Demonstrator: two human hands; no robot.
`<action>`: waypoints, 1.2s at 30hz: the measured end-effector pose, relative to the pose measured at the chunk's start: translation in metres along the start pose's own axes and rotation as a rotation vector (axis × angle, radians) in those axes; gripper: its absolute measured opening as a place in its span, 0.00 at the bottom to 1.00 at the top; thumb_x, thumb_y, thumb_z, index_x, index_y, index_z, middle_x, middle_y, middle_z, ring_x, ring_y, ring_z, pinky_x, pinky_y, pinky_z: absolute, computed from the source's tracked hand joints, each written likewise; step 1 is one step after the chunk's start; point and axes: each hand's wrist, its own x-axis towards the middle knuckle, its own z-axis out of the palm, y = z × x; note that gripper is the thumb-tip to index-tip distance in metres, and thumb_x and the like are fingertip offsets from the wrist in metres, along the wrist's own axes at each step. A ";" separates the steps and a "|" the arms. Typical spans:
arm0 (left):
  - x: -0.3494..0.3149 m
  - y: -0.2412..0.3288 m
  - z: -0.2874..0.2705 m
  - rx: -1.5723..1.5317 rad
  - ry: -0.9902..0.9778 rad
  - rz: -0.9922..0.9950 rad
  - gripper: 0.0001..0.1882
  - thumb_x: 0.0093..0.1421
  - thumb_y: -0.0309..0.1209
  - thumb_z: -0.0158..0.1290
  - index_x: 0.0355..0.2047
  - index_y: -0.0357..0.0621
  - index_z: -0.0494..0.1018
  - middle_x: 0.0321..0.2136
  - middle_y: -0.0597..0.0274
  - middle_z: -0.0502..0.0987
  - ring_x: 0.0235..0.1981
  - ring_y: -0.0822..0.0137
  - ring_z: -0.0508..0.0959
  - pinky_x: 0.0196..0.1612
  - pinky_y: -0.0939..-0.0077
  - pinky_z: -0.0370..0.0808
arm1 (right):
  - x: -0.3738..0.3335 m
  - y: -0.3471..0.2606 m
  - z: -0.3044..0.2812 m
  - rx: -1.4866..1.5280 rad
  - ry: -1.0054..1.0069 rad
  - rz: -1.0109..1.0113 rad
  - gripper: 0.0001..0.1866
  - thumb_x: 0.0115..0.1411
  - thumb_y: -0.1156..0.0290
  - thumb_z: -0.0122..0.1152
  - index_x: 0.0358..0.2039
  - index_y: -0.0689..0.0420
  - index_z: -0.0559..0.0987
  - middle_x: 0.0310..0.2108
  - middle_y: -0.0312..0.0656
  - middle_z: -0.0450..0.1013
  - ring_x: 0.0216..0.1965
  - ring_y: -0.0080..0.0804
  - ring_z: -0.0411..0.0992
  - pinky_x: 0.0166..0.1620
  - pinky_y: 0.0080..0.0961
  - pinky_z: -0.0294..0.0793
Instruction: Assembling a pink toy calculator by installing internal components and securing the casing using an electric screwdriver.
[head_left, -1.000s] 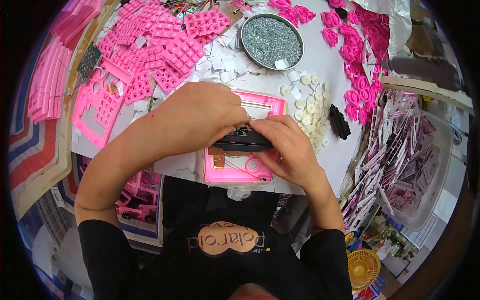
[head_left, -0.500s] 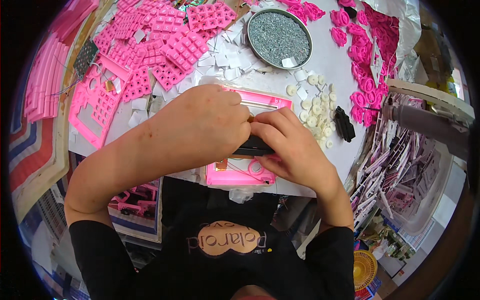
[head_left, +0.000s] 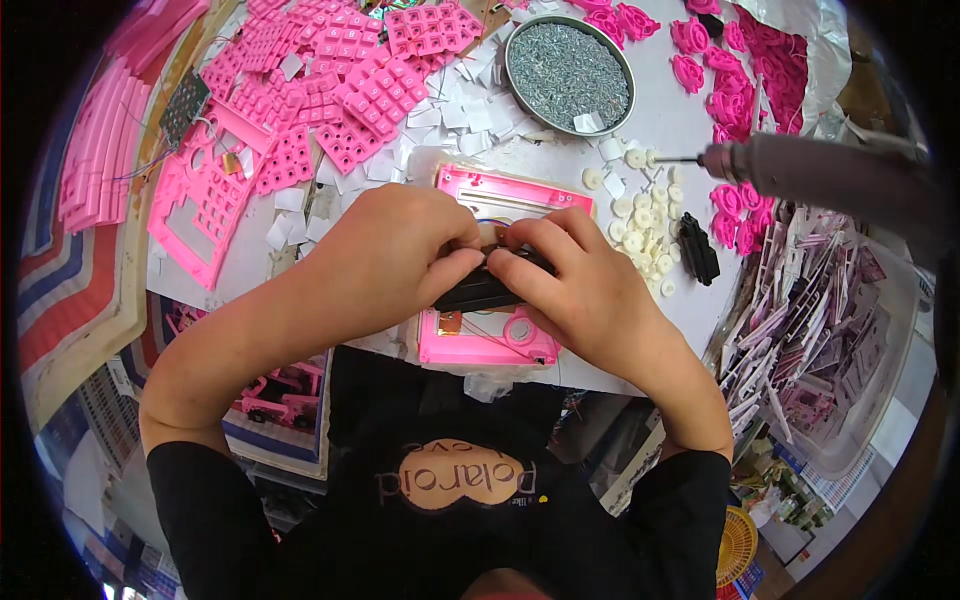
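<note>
A pink plastic housing (head_left: 490,352) lies in front of me on the white worktop, with thin wires and a small copper-coloured piece in it. Over its middle I hold a black, elongated plastic part (head_left: 478,294). My left hand (head_left: 405,245) pinches its upper edge, thumb against curled fingers. From the other side my right hand (head_left: 590,285) grips the same part, its thumb and index fingertip close to the left thumb. Whatever lies right between the fingertips is hidden. Blue wire shows just above the hands.
A round tin of screws (head_left: 570,80) stands at the back. Right of the housing are white plastic wheels (head_left: 640,235), a black part (head_left: 697,250) and a hanging electric screwdriver (head_left: 800,168). Pink keypads (head_left: 380,95) and paper slips lie left; a clear bin (head_left: 880,370) stands right.
The electric screwdriver has swung up and left, its bit now over the white wheels. My left hand has turned, so its thumb and more of the black part show.
</note>
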 end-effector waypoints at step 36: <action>0.005 -0.006 -0.008 0.058 -0.137 0.117 0.06 0.57 0.25 0.59 0.36 0.40 0.77 0.33 0.57 0.77 0.36 0.53 0.79 0.38 0.63 0.75 | -0.009 -0.004 -0.002 0.123 0.090 0.009 0.32 0.45 0.77 0.72 0.53 0.62 0.73 0.49 0.48 0.72 0.47 0.49 0.72 0.48 0.39 0.76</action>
